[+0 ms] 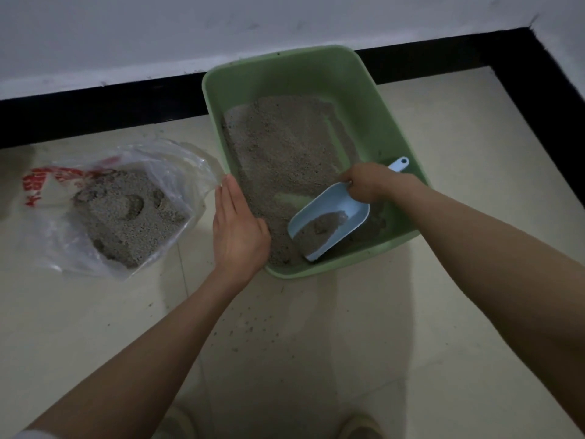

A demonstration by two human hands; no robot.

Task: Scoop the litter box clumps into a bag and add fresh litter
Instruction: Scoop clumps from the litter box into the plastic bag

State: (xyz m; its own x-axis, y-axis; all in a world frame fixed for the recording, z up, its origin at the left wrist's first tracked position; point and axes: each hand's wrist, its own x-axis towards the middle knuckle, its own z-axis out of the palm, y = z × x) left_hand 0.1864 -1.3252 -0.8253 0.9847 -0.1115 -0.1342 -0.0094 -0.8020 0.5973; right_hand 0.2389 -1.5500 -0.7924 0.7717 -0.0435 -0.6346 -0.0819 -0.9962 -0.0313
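- A green litter box (357,87) is set on a pale tiled floor (459,172), its far end close to a black skirting (104,112) under a white wall (158,33).
- Grey litter (281,144) is spread over most of the box's bottom; bare green patches are seen near the right wall and beside the scoop.
- A light blue scoop (329,226) is gripped at its handle by the right hand (367,185), fingers curled round it; the scoop's mouth is lowered into the near corner of the box, and litter with a clump is held inside.
- The left hand (237,229) is laid on the box's left rim, fingers straight and together, thumb inside the box.
- A clear plastic bag (104,201) with red print lies open on the floor to the left of the box, and litter and clumps are piled in it.
- Stray grains are scattered on the floor in front of the box.
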